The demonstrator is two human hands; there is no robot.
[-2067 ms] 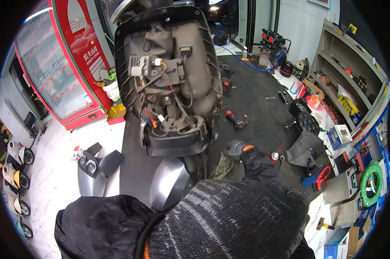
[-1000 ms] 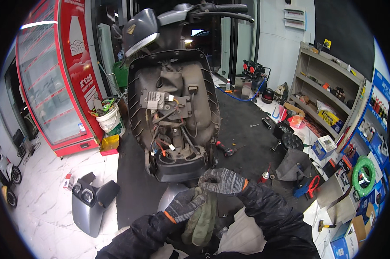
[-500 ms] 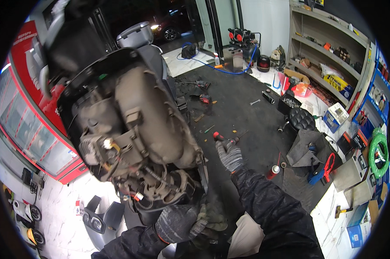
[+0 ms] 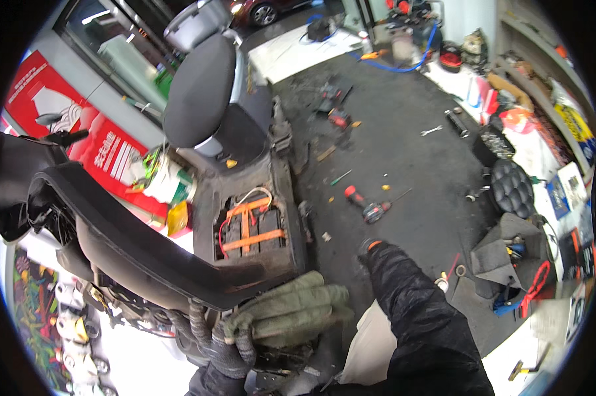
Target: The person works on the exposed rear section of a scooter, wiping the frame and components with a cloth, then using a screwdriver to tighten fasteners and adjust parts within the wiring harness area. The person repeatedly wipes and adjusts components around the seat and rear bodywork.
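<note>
My left hand [image 4: 226, 346], in a dark grey knit glove, is at the lower edge of the scooter's front panel [image 4: 136, 244]. Some of its fingers lie against the panel edge, while others curl onto a bulky olive-green padded fabric piece [image 4: 291, 310]. My right hand [image 4: 370, 247], also gloved, is low over the black mat; the sleeve hides most of it, and its fingers do not show. Just beyond it lies a red-and-black cordless drill [image 4: 372, 208] with a long bit. In the scooter's floorboard, orange straps [image 4: 246, 224] cross a dark battery [image 4: 268, 224].
The scooter seat [image 4: 202, 99] is behind the floorboard. On the black mat [image 4: 403, 152] are a wrench [image 4: 432, 131], a green screwdriver [image 4: 341, 177] and another red-and-black power tool [image 4: 339, 119]. A tufted stool [image 4: 511, 188] and a grey fabric bag [image 4: 502, 254] stand at right.
My right hand has drawn back from the drill, which lies on the mat. The view has shifted, so the seat, floorboard and battery now show. More of the olive-green fabric is visible beside my left hand.
</note>
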